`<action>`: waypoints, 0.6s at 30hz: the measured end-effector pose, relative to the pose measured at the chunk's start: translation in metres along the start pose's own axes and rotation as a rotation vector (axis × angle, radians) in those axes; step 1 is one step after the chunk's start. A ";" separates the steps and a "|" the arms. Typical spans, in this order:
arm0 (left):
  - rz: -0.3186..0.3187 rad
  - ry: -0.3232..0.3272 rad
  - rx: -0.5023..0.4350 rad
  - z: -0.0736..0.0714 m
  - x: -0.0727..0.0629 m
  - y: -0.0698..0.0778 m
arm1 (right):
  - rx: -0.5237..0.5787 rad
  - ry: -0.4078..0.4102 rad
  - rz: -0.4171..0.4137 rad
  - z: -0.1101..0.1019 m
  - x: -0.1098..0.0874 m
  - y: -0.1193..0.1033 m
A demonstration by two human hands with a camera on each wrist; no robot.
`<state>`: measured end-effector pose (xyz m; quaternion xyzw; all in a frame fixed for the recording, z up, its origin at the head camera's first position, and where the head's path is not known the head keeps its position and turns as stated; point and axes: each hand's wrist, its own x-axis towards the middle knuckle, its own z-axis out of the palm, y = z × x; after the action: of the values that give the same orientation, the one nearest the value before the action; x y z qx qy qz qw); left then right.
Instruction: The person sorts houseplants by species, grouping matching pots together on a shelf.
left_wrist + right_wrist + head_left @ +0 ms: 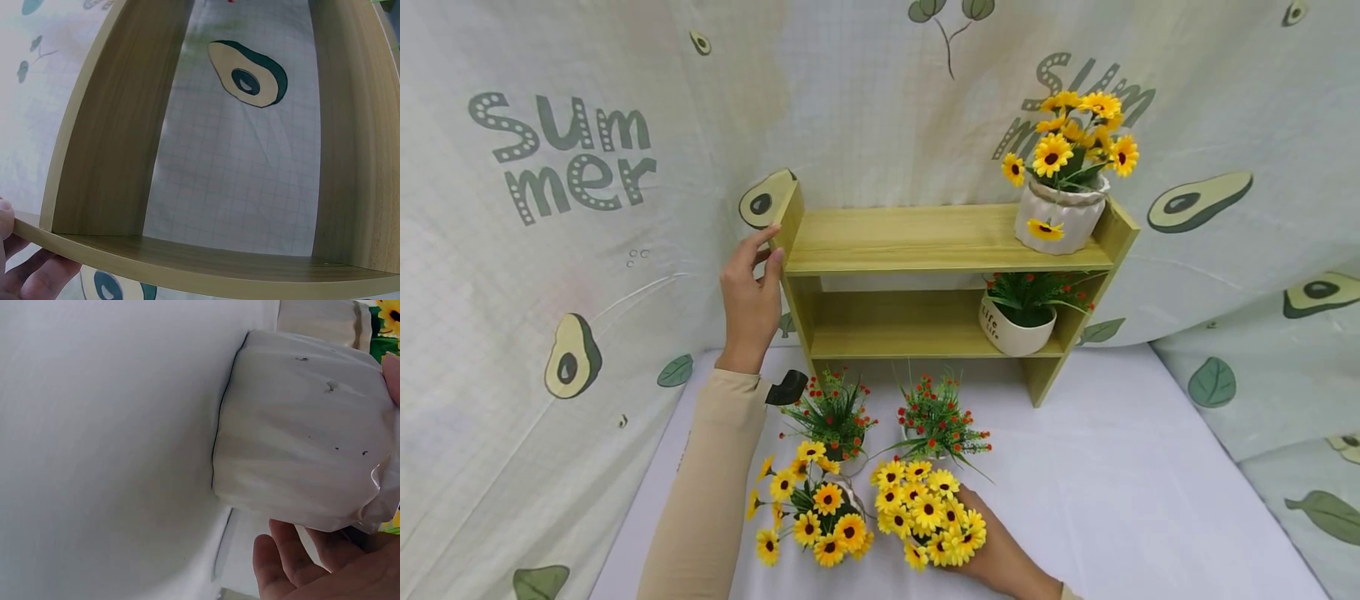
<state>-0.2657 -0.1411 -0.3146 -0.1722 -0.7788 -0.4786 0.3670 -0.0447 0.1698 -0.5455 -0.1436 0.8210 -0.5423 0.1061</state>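
My left hand (751, 296) grips the upper left side panel of a two-tier wooden shelf (895, 237). In the left wrist view, thumb and fingers (47, 278) lie on either side of the board's edge. Low in the head view, my right hand (1000, 554) holds a pot of yellow artificial sunflowers (928, 512) from the right. Its white pot (300, 431) stands on the cloth in the right wrist view, thumb on one side and fingers on the other. Another pot of yellow sunflowers (827, 500) is just left of it.
Two pots of red-berried greenery, one left (835, 412) and one right (936, 417), stand before the shelf. On its top right is a sunflower pot (1060, 217); below sits a "Life" pot (1018, 329). Printed cloth (880, 100) hangs behind; white cloth (1150, 483) covers the table.
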 end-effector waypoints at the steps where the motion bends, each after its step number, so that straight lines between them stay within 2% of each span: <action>1: -0.001 -0.001 0.002 0.000 0.000 0.000 | 0.006 -0.001 0.001 0.000 0.000 0.000; 11: -0.005 0.001 -0.006 0.000 -0.001 0.000 | -0.005 0.049 0.027 0.003 0.000 0.000; 18: -0.003 0.003 0.014 0.001 -0.001 0.000 | -0.050 0.079 0.010 0.000 -0.011 -0.005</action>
<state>-0.2652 -0.1404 -0.3156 -0.1677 -0.7819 -0.4742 0.3683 -0.0344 0.1720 -0.5405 -0.1205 0.8385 -0.5265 0.0725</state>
